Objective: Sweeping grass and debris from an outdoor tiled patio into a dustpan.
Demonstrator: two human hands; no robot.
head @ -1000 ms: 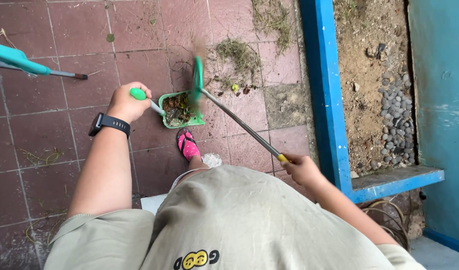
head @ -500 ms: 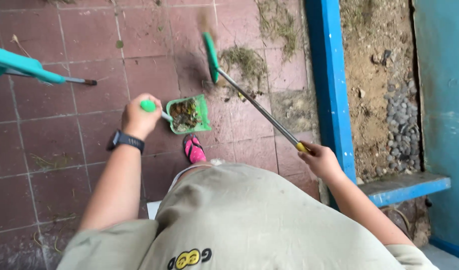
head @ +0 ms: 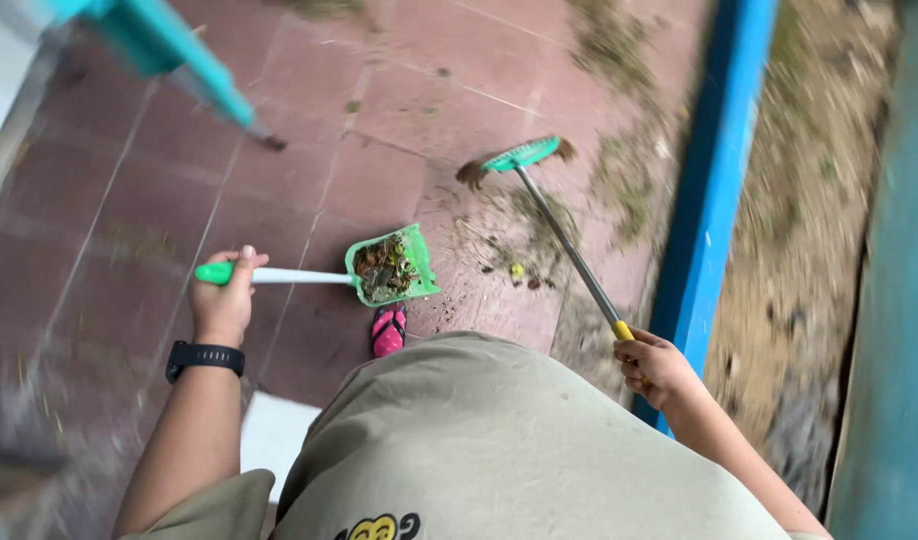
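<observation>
My left hand (head: 222, 300) was clenched around the green end of the dustpan (head: 391, 265) handle, thumb on top, and the pan sat low over the red tiled floor (head: 129, 200) just ahead of my pink sandal (head: 388, 330). My right hand (head: 654, 365) was closed on the broom (head: 569, 245) at the yellow collar of its metal shaft; the green head lay on the tiles well beyond the pan, bristles in a smear of grass clippings (head: 524, 235). Risks as I judged them: the pan was heaped with brown and green debris and looked tilted toward its open lip, so any further dip of my left wrist could have spilled the load back on the floor. The broom head stood apart from the pan, so a hard stroke could have flung scraps past the lip or onto my foot. My one-handed hold far up the shaft gave poor control of the head. The view was blurred on the right, so the blue kerb (head: 714, 210) and soil bed (head: 809, 200) edges were uncertain. Count: dustpans, one; brooms, one; sandals in view, one; wristwatches (head: 205, 357), one, on the left wrist; teal-handled tools (head: 194, 60) lying at upper left, one; loose clipping patches, several, not countable.
</observation>
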